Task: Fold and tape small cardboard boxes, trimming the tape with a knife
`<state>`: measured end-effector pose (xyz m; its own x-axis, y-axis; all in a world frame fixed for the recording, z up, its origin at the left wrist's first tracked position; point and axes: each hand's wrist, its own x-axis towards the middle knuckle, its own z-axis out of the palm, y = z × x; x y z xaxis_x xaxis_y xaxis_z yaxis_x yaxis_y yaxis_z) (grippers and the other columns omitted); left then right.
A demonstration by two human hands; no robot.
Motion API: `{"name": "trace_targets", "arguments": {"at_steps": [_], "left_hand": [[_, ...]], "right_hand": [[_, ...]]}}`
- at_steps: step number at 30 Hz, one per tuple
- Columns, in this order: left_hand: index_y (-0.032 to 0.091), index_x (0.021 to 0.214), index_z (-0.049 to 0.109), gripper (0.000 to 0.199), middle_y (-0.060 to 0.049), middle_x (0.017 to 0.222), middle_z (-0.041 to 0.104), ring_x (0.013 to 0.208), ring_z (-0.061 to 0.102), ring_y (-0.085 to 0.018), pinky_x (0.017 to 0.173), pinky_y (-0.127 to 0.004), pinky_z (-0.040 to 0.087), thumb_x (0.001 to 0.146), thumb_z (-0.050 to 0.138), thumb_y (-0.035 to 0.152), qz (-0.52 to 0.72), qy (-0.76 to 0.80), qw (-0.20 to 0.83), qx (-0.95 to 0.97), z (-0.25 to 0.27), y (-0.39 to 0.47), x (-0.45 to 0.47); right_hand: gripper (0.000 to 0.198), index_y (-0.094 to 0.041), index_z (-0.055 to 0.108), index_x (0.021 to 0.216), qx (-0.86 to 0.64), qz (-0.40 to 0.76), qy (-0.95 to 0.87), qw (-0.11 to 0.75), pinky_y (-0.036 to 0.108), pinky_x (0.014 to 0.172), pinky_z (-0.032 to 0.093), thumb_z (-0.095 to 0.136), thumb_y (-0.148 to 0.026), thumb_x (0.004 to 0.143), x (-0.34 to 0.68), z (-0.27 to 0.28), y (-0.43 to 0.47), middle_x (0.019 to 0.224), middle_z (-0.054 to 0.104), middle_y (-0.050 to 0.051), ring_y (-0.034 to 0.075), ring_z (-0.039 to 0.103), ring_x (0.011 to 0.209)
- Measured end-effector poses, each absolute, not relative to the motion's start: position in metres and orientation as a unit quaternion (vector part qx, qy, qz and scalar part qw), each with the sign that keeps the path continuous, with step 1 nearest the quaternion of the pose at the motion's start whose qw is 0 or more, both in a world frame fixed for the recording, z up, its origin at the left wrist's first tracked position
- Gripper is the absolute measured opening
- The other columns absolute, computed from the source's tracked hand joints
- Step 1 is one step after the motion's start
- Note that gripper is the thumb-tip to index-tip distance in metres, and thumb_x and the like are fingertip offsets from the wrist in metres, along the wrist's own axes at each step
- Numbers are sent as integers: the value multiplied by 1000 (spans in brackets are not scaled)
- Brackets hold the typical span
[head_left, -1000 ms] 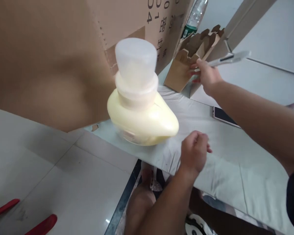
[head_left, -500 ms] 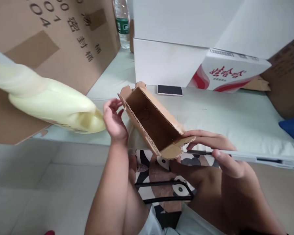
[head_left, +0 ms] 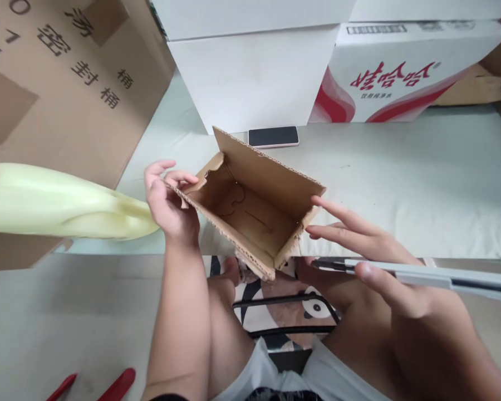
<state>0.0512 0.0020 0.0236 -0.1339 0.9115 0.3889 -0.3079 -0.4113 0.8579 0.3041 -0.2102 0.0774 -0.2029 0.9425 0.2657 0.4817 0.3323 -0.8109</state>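
A small brown cardboard box (head_left: 271, 159), open at the top with ragged cut edges, tilts at the near edge of the covered surface. My left hand (head_left: 171, 203) grips its left side, the fingers curled over the edge by a folded flap. My right hand (head_left: 384, 262) holds a white utility knife (head_left: 421, 274) with a dark blade between thumb and palm. Two outstretched fingers of that hand touch the box's right end. The knife tip points left, just below the box's right corner.
A dark-screened phone (head_left: 273, 136) lies behind the box, before white cartons (head_left: 254, 78). On the left, a pale yellow, smooth, long object (head_left: 67, 203) reaches close to my left hand, in front of a large brown carton (head_left: 83, 106). Below is a panda-patterned stool (head_left: 271, 312).
The box has turned and opened wider, its far wall now upright. My left hand has moved left and taken hold of its edge. The view has shifted.
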Motion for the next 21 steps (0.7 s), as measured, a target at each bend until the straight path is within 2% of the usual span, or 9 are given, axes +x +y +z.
{"name": "trace_targets", "arguments": {"at_steps": [2,4,7,9,11,14,16,18,21], "left_hand": [[21,86,62,36,0,60,62,56,55,-16,60,-32,43,85,55,57,668,320,430,516,21,0,51],[22,82,62,36,0,61,63,57,55,-16,61,-31,44,86,56,57,659,318,407,547,16,-2,51],[22,95,64,37,-1,75,68,68,62,-16,66,-30,48,87,66,58,649,320,365,586,5,-4,52],[23,111,62,47,-3,93,71,85,68,-18,77,-31,53,84,72,60,632,334,332,615,-2,-4,51],[24,124,58,59,-7,115,70,102,68,-21,91,-36,54,82,75,62,613,351,289,646,-8,-3,49],[27,133,55,64,-10,137,61,116,65,-25,101,-42,52,84,71,65,588,367,233,683,-15,2,44],[29,136,55,62,-10,144,56,125,61,-28,103,-44,52,88,65,67,570,369,203,705,-17,4,41],[31,135,58,56,-9,149,53,135,56,-30,109,-48,50,92,60,66,554,364,170,729,-16,4,39],[29,124,70,47,-8,150,53,137,55,-30,118,-52,44,99,48,62,514,344,151,771,-11,0,36]], "right_hand": [[54,-34,51,155,-508,306,-720,361,58,120,47,49,-46,103,309,67,-204,171,31,3,38,40,154],[56,-33,49,156,-521,328,-714,333,61,122,43,48,-49,103,310,58,-199,171,33,4,38,40,154],[57,-28,56,152,-521,348,-706,330,61,122,42,48,-53,101,304,50,-192,166,43,8,38,46,151],[55,-27,65,142,-508,347,-685,390,57,118,46,43,-57,102,299,49,-189,156,56,9,36,54,143],[52,-30,75,124,-501,304,-624,517,53,113,50,41,-61,100,293,51,-186,139,67,7,32,62,130],[42,-32,75,107,-494,264,-512,651,52,121,41,49,-64,95,286,51,-183,136,65,1,29,57,133],[40,-35,68,114,-479,336,-500,638,56,126,33,53,-66,93,284,48,-182,139,66,-1,30,51,142],[44,-36,62,119,-478,409,-516,581,60,119,42,51,-69,93,283,44,-182,130,71,2,32,51,144],[51,-34,60,119,-510,432,-537,515,58,101,57,49,-75,91,282,40,-184,123,73,8,36,49,146]]}}
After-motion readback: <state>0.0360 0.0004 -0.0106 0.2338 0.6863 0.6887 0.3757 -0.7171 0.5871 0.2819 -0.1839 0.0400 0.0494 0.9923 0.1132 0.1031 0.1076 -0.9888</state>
